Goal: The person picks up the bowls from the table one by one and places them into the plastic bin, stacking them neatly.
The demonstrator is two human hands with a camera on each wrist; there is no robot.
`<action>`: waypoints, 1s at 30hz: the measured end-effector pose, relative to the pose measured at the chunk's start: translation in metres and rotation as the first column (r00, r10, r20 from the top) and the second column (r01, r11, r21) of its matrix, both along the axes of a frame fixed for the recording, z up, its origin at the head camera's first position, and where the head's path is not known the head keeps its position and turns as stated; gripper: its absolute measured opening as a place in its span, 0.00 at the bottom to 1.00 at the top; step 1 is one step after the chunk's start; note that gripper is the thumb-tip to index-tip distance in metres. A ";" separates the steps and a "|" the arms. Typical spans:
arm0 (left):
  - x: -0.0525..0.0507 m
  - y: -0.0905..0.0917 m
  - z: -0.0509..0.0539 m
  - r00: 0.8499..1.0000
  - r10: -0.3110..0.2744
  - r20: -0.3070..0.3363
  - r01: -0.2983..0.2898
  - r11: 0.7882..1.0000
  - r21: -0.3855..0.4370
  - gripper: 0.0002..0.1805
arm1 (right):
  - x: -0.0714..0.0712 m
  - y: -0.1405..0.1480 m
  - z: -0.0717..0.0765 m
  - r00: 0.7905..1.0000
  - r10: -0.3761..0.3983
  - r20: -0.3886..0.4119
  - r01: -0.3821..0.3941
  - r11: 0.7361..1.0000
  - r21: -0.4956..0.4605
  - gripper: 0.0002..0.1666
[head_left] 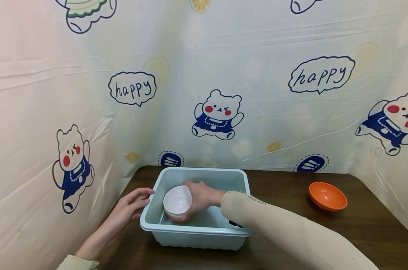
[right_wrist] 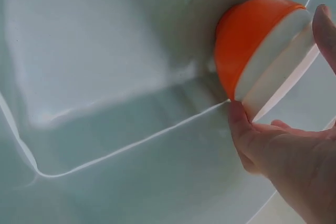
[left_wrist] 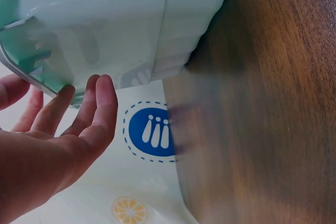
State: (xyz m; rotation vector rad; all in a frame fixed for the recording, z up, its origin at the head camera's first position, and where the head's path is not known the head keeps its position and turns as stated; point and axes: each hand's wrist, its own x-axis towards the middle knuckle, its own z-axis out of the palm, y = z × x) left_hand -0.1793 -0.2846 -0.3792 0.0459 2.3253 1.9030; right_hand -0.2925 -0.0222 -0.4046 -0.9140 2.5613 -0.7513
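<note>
A stack of bowls sits inside a pale blue-green plastic basin (head_left: pixel 200 240), toward its left side. White bowls (head_left: pixel 177 200) are nested in an orange bowl (right_wrist: pixel 252 35), whose outside shows in the right wrist view. My right hand (head_left: pixel 202 197) reaches over the basin from the right and grips the stack by its edge, thumb on one side and fingers on the other. At the basin's left rim is my left hand (head_left: pixel 133 204), its fingers loosely bent and the tips against or just beside the rim and outer wall; the left wrist view (left_wrist: pixel 68 129) shows them holding nothing.
Another orange bowl (head_left: pixel 327 197) stands upright on the dark wooden table (head_left: pixel 281 187), far to the right of the basin. A printed curtain (head_left: pixel 258 75) with cartoon bears encloses the table's back and sides.
</note>
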 end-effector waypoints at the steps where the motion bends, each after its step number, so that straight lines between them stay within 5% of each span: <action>1: 0.000 0.000 0.000 1.000 -0.001 0.000 0.001 1.000 -0.001 0.23 | -0.003 -0.001 -0.003 1.000 0.002 -0.002 -0.002 1.000 -0.007 0.54; 8: 0.000 0.000 0.001 1.000 -0.002 0.001 0.002 1.000 0.001 0.22 | 0.025 0.000 0.036 0.999 -0.037 -0.018 0.038 0.998 0.042 0.58; 18: 0.000 0.000 0.000 1.000 -0.003 0.004 0.003 1.000 0.003 0.22 | 0.012 0.003 0.022 0.999 -0.023 -0.038 0.025 0.999 0.040 0.52; 25: 0.000 0.001 -0.001 1.000 0.004 0.006 -0.004 1.000 -0.004 0.22 | 0.029 0.003 0.039 0.998 -0.062 0.000 0.062 0.997 0.038 0.55; 30: -0.001 0.001 -0.001 1.000 0.006 0.003 -0.006 1.000 -0.001 0.22 | 0.026 0.003 0.037 0.999 -0.049 -0.008 0.049 0.998 0.049 0.55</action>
